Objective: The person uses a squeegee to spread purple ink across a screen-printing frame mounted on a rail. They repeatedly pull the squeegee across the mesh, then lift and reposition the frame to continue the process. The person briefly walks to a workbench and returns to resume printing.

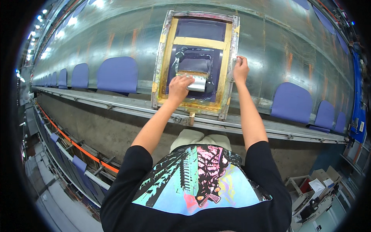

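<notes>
A screen printing frame (234,42) with metal sides and yellow tape lies on the long table in front of me. Its mesh (221,58) is dark purple, with wet, clear-looking ink smeared around a rectangular area. My left hand (179,88) is closed around the left end of a squeegee (197,83) with a silvery handle, which rests on the mesh in the frame's lower half. At the frame's right side, my right hand (241,69) has its fingers bent together at the metal edge; whatever they grip is partly hidden.
Purple fabric panels (117,74) lie in a row along the table's near edge, with more panels (292,101) to the right. A metal rail (251,129) runs along that edge. Behind on the left stands another table with an orange strip (96,156). Boxes (322,181) sit at lower right.
</notes>
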Available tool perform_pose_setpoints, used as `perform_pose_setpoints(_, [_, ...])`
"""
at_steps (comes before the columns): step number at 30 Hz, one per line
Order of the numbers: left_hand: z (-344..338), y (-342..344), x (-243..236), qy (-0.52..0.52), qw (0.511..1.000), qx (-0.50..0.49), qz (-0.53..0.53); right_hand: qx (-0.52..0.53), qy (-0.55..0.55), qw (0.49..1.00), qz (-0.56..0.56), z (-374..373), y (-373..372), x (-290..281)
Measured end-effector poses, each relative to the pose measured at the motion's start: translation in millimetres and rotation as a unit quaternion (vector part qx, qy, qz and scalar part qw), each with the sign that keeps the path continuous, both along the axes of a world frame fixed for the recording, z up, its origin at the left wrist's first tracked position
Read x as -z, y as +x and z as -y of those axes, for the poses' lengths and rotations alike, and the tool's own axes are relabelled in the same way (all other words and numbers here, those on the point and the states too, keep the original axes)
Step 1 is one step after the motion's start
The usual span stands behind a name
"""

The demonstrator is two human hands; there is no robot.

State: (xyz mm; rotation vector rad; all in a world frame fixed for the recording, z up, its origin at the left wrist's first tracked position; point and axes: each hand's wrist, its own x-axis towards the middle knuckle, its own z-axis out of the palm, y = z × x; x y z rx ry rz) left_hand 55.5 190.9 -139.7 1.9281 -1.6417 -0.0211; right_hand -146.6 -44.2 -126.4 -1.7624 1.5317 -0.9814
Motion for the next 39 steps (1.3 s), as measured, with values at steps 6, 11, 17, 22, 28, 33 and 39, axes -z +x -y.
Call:
perform_pose_setpoints(6, [-11.1,-33.0,14.2,0.067,0.993,0.096,-0.031,0.054,-0.087,0.994,-0.044,48.7,-36.9,8.6])
perform_pose_setpoints(11, [-4.3,-48.7,-11.9,0.085,0.987,0.118,-0.063,0.078,-0.041,0.995,-0.042,41.3,-49.9,-34.1])
perform_pose_setpoints(17, [-25.4,-17.6,-19.9,0.093,0.989,0.078,-0.085,0.048,-0.073,0.996,0.006,11.1,0.1,-27.1])
perform_pose_setpoints(22, [-57.9,17.4,-9.7,0.111,0.99,0.047,-0.072,0.028,-0.058,0.998,0.027,-17.3,46.2,-8.2])
perform_pose_setpoints(28, [-90.6,25.8,8.5,0.103,0.992,0.02,-0.073,0.002,-0.028,1.0,0.009,-28.5,65.2,7.0])
perform_pose_setpoints(33, [-124.4,46.4,3.2,0.1,0.993,0.056,-0.019,0.019,-0.036,0.999,-0.02,-25.9,80.7,16.2])
perform_pose_setpoints(39, [-88.5,86.4,-13.2,0.068,0.997,0.04,0.017,0.016,0.017,1.0,-0.017,-54.1,98.4,10.4])
